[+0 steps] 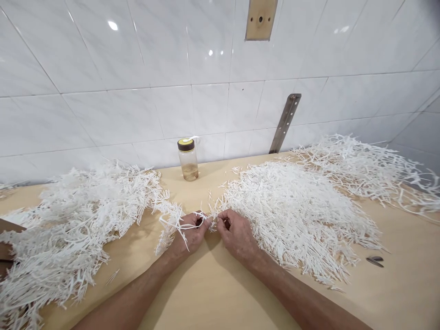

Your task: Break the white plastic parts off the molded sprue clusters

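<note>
My left hand (193, 233) is closed in a pinch on a white branched plastic strip (184, 225), whose thin arms stick out past the fingers to the left. Close beside it my right hand (237, 233) is also pinched, its fingertips at the small white prongs between the two hands. What exactly the right fingers grip is too small to make out. Left of my hands spreads a large heap of white branched strips (92, 206). A broad pile of short thin white pieces (292, 215) reaches up to my right hand.
A clear bottle (189, 165) with a dark and yellow lid stands by the tiled wall. Longer tangled white strands (367, 165) lie at the back right. A small dark metal tool (375, 261) rests on the wooden table (202, 298). A slotted metal bracket (286, 123) leans against the tiles.
</note>
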### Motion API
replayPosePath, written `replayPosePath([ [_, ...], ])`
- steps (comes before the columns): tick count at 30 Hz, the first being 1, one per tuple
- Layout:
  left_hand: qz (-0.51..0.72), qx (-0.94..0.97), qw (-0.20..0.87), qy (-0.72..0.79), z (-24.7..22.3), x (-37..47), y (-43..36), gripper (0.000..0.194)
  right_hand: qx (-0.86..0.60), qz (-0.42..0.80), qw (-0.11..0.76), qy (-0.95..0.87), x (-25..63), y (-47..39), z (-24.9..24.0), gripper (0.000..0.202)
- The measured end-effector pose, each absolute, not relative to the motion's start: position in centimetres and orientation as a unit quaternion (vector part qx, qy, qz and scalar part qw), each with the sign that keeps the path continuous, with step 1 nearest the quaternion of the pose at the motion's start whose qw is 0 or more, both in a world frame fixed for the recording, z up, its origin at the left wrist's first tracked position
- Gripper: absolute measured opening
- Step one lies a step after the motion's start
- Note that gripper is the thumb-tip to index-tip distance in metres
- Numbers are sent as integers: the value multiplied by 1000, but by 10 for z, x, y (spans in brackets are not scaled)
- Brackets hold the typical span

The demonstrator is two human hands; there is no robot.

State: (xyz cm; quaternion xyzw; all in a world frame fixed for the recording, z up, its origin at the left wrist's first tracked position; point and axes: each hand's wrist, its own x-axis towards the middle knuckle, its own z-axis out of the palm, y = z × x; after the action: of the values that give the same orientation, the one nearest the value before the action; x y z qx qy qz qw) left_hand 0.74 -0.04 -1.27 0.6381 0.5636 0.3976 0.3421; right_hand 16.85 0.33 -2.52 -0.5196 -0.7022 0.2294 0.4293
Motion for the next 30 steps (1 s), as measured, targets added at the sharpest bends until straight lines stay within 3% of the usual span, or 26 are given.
replayPosePath([
  [8, 401, 631, 334, 574, -4, 9, -6, 39, -552, 205, 441, -678, 169, 6, -28, 12],
  [18, 449, 556, 407, 569, -13, 5, -1, 40, -560, 330, 494, -577, 182, 6, -26, 15],
  [30, 437, 576, 430, 540, -10, 5, -1, 37, -476, 349, 442, -676, 173, -1, -24, 27],
])
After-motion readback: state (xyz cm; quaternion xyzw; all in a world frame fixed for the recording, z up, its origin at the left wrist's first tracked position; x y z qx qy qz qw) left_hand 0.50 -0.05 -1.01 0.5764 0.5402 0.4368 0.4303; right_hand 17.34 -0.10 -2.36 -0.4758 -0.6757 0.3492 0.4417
